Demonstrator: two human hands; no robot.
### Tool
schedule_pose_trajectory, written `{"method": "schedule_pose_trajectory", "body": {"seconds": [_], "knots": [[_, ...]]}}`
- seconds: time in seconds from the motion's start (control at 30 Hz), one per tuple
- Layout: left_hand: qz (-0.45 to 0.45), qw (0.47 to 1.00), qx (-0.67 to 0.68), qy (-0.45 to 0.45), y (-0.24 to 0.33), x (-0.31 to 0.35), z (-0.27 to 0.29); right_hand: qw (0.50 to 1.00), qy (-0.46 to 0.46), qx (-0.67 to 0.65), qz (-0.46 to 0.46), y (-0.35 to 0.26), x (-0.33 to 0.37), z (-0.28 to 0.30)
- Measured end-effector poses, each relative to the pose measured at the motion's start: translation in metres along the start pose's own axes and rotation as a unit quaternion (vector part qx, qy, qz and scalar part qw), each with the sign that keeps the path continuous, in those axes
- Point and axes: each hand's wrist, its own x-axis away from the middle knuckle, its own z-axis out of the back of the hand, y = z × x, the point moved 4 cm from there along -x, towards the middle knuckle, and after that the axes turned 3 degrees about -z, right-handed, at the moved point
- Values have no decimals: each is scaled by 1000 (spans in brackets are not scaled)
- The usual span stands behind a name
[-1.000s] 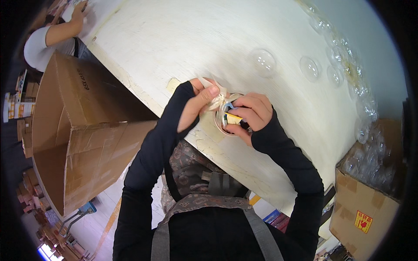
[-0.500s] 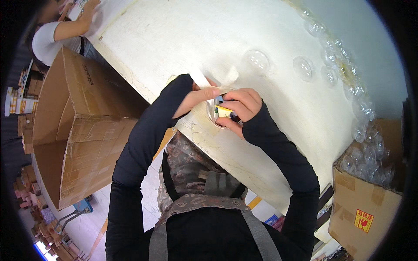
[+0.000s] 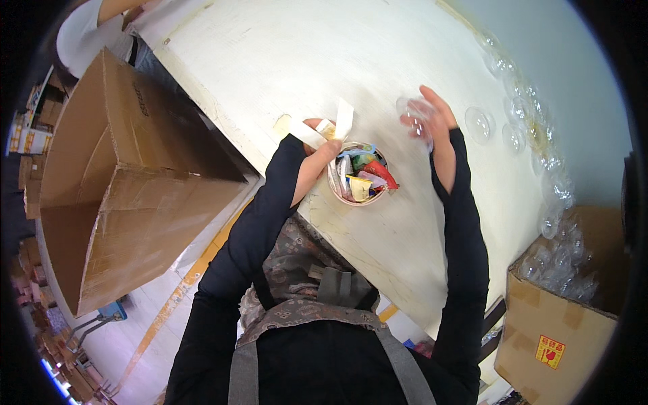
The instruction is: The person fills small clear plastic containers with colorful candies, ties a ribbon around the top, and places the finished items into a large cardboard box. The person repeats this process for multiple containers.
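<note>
A round tub (image 3: 335, 194) stands on the white table, filled with small colourful packets (image 3: 361, 181), among them red, green, yellow and white ones. My left hand (image 3: 314, 160) is closed at the tub's upper left edge, pinching white strips (image 3: 345, 117) that stick up beyond the thumb. Whether these strips are fixed to the tub is not visible. To the right and farther off, my right hand (image 3: 440, 128) holds a clear plastic dome lid (image 3: 414, 113) just over the table. Motion blurs the lid and these fingers a little.
More clear domes (image 3: 479, 125) lie on the right, with many along the table's far edge. A cardboard box (image 3: 540, 304) at the lower right holds further domes. Left of the table stands a large open cardboard box (image 3: 135, 229). Another person's sleeve (image 3: 81, 40) shows at upper left.
My right hand has left the tub, moved right and taken hold of a dome lid. The packets now show fully. My left hand still pinches the white strips.
</note>
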Motion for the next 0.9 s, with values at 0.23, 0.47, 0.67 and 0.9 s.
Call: {"method": "schedule_pose_trajectory", "body": {"seconds": [0.23, 0.47, 0.67, 0.9], "knots": [[30, 998, -26, -54, 10, 5, -3, 866, -35, 423, 264, -29, 72, -69], [86, 970, 194, -120, -7, 7, 1, 796, -67, 519, 304, -27, 78, -80], [33, 984, 123, -127, -1, 12, 7, 807, -56, 511, 291, -17, 75, -90], [-72, 991, 63, -93, 9, 13, 2, 860, -24, 433, 269, 16, 56, -89]]}}
